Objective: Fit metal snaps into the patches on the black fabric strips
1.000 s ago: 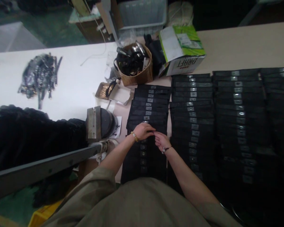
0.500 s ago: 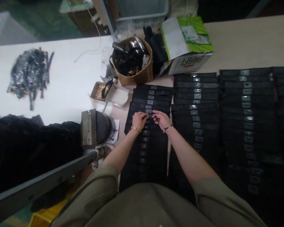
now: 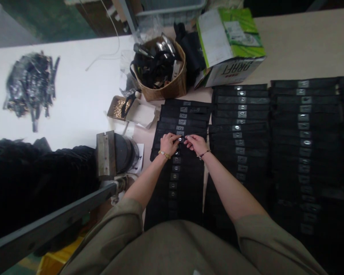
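Note:
A column of overlapping black fabric pieces (image 3: 189,172) lies in front of me, each with a small grey patch down the middle. One patch carries a bright round metal fitting (image 3: 180,139) between my two hands. My left hand (image 3: 168,144) rests on the fabric, fingers bent and tips drawn together at the fitting's left edge. Just right of the fitting, my right hand (image 3: 197,144) is curled in a pinch. Whatever lies between either hand's fingertips is too small to make out. Several patches nearer me also show round marks or fittings.
More black pieces (image 3: 240,137) lie in columns to the right. Beyond my hands are a small box of brass-coloured parts (image 3: 119,108), a white tray (image 3: 141,114), a tool-filled basket (image 3: 166,93) and a green-white carton (image 3: 232,72). A metal-topped device (image 3: 106,152) stands left.
My right thumb and fingers have closed into a tighter pinch near the fitting. The fitting shows more plainly beside my left fingertips. The camera view has shifted slightly.

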Tool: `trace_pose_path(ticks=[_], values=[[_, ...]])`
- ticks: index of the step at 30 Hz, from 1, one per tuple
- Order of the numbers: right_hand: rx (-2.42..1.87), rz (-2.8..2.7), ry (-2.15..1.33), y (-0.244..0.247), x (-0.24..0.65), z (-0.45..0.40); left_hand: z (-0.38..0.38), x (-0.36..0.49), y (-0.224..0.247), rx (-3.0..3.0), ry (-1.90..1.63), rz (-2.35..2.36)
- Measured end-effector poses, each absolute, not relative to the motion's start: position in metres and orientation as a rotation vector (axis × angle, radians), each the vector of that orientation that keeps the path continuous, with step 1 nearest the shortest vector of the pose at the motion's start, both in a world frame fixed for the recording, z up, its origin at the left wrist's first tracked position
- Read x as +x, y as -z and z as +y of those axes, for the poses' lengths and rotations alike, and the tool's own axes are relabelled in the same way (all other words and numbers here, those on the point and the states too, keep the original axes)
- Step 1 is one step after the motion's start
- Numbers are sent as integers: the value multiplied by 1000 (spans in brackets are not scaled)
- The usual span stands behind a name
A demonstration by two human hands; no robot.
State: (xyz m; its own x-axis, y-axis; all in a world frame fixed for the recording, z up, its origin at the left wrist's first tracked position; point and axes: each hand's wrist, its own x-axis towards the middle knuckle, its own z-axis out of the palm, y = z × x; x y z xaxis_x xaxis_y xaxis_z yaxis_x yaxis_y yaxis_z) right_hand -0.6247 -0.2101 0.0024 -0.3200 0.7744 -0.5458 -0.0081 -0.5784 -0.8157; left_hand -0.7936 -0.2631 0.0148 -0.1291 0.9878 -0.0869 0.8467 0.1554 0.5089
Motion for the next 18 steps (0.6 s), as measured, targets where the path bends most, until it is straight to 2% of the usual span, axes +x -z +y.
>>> trace_pose_path(ticks=[8,14,18], values=[[-1387,-1363,-1895,-12,-626,-213,-259,-797,-20,2070,-467,1747],[-1405,-978,-1976,-17,-625,-211,-240,-801,-13,1877,-528,1929],[-1397,-860,-2004,-18,-626,-208,-225,-801,-14,1723,-449,1970]])
